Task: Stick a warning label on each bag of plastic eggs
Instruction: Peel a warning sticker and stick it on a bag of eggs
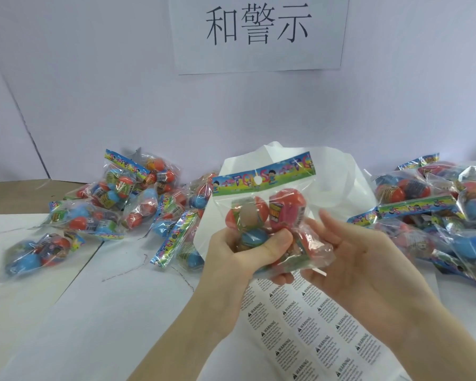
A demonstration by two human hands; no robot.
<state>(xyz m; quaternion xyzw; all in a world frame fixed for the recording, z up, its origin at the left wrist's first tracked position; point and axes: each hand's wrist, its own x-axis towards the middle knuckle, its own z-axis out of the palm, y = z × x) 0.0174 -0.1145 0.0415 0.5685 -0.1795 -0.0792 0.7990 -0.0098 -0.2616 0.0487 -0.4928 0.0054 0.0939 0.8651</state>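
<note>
Sheets of white warning labels (308,325) lie nearest on the white tabletop (94,312), partly hidden under both forearms. Above them, the left hand (239,254) grips a clear plastic bag of red and blue plastic eggs (261,215) from below, thumb curled over its front. The right hand (349,257) touches the bag's right edge with relaxed fingers; whether it pinches a label is unclear. Further back, more egg bags are heaped left (116,204) and right (434,215), the right heap cut off by the frame's edge.

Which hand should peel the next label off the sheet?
Right, probably. The right hand only touches the bag with straight fingers, above the label sheet; the left hand grips it.
</note>
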